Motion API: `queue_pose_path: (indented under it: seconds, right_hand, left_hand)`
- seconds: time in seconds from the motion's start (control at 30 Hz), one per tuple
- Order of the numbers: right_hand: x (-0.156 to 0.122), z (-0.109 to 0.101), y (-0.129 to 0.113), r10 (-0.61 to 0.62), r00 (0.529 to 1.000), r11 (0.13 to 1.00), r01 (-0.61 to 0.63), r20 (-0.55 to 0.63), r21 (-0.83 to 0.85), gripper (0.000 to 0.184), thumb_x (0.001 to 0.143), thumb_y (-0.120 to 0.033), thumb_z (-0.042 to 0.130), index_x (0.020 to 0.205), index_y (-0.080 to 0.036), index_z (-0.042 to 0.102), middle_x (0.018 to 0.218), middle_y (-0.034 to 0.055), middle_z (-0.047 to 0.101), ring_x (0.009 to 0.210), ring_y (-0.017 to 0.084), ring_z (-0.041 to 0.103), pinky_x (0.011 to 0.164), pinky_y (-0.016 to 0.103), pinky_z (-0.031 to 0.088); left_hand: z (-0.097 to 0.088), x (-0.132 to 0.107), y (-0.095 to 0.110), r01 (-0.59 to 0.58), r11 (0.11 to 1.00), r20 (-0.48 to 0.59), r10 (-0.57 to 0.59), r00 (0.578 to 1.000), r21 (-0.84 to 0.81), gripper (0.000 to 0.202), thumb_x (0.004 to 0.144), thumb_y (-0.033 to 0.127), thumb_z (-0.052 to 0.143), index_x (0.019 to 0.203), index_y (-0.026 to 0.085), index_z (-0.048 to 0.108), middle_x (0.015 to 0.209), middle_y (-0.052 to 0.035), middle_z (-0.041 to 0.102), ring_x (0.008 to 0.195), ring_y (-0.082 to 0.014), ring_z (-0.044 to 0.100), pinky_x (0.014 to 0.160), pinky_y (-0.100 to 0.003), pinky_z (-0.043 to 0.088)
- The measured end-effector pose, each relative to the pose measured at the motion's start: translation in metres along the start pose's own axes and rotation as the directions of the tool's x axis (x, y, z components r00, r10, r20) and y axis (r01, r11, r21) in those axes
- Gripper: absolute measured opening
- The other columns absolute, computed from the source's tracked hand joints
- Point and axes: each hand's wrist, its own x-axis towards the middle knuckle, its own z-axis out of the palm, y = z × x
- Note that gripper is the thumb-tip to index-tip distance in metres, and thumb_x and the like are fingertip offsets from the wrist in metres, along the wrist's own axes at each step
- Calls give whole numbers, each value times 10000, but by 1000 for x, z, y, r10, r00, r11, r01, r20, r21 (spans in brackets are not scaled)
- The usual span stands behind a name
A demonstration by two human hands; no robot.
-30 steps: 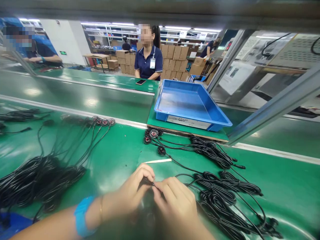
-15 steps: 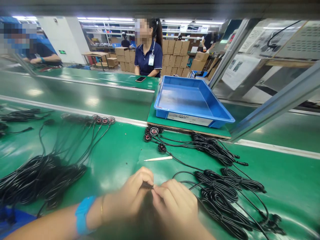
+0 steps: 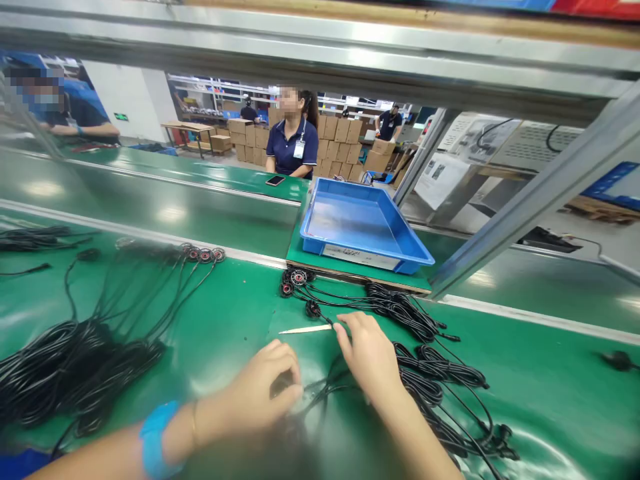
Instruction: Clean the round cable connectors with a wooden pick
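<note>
Head view: green table (image 3: 230, 313) is being worked over with two bare hands.
Left hand (image 3: 265, 383): being held low over the table, fingers being curled, thumb near index; whether anything is being gripped cannot be told. Blue band (image 3: 160, 440) is being worn at the wrist.
Right hand (image 3: 367, 347): being held farther forward, thumb and index being slightly parted.
Round black connector (image 3: 313, 309): lying on the table just beyond the right fingertips, its short visible cable running toward them; whether that cable is being gripped cannot be told.
Pale strip (image 3: 305, 329): lying nearer than the connector, right end beside the right fingertips.
Blurred cables (image 3: 326, 385): being seen between the hands.
Right coils (image 3: 447, 362): being partly hidden by the right arm.
Left coils (image 3: 55, 367): being heaped, red-centred round parts (image 3: 205, 255) lying beyond.
Blue tray (image 3: 350, 207): being carried on a green board (image 3: 296, 250).
Far side: phone (image 3: 275, 181) lying before a navy-shirted person (image 3: 293, 147).
</note>
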Motion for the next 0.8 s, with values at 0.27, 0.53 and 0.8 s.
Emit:
queue_pose_path:
  seconds: [0.27,0.53,0.8]
  right_hand:
    - [11,20,8,21,998,998,-17,65,-60,142,946,-238,528,874,-200,643,840,40,675,770,196,627,630,272,368]
    - [-5,5,11,11,996,999,-14,84,36,125,957,-293,527,921,-250,638,890,-18,699,797,155,649,634,232,363]
    - [-33,-16,-10,-114,984,954,70,137,292,139,935,-245,533,828,-230,621,718,-42,664,639,112,612,597,199,390]
  left_hand:
    - [4,26,-28,153,982,-362,-183,914,-111,342,849,168,557,1181,200,484,1129,-90,569,1033,-235,553,923,-418,455]
    - [11,94,-42,71,976,-267,-126,956,-206,461,684,215,773,1100,192,576,1070,-84,659,1051,-284,604,977,-465,444]
    - [8,40,-9,70,874,-182,-178,967,-480,458,758,96,687,1159,221,506,1166,-69,631,1039,-204,621,924,-341,497]
